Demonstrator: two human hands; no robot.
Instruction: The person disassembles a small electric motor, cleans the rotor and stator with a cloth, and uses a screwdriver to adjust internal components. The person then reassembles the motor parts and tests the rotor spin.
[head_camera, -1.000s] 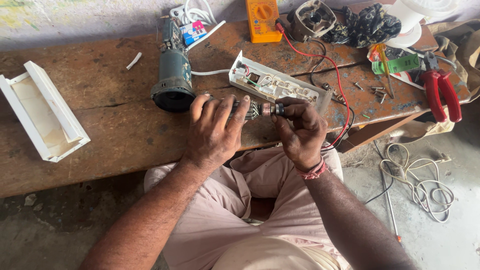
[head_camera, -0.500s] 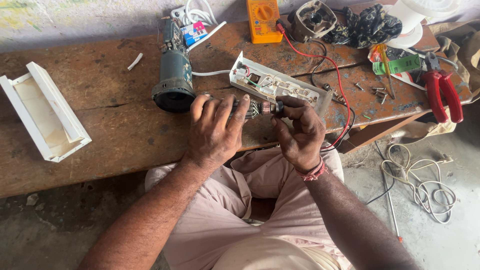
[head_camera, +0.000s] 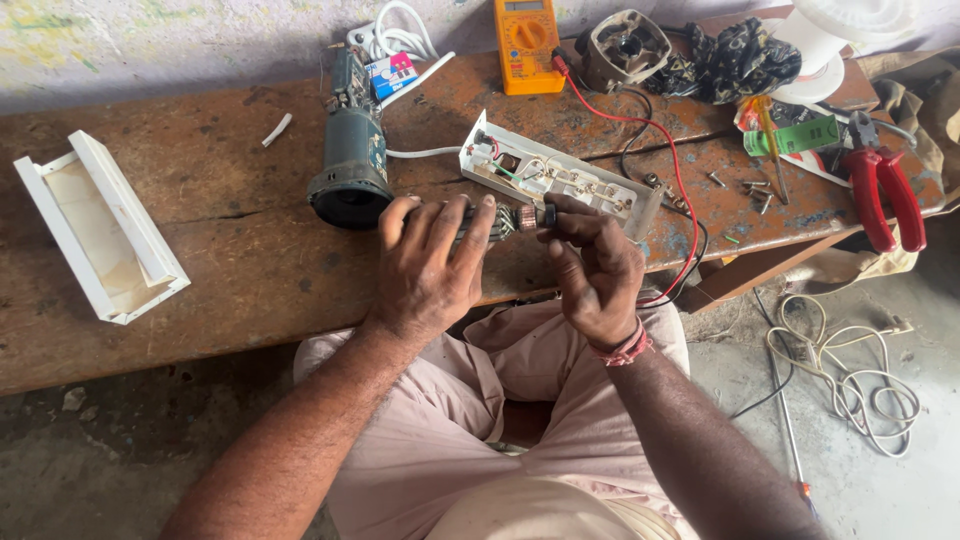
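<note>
Two hands work one part at the near edge of the wooden surface (head_camera: 200, 290). The left hand (head_camera: 432, 262) lies over the motor armature (head_camera: 505, 222), its grip closed around the winding body and hiding most of it. The right hand (head_camera: 592, 265) has its fingertips pinched on the armature's shaft end, where the copper-coloured commutator shows.

Change since half a second ago: slight. Both hands remain on the armature in the same place; the right fingertips sit a little differently on the shaft end, consistent with turning or feeling it. Judgement: the part is under inspection by hand, not yet set down or refitted.

Surface: worn, stained timber. Just behind the hands lies an opened white socket strip (head_camera: 560, 180) with wiring exposed; to its left, a dark motor housing (head_camera: 352, 170), mouth toward the person. A white plastic cover (head_camera: 95, 230) lies well apart at left. An orange multimeter (head_camera: 527, 45) with a red lead (head_camera: 660, 135) and red-handled pliers (head_camera: 885, 190) lie farther off.

Room: rough concrete floor, loose white cable (head_camera: 860, 385) at right.
</note>
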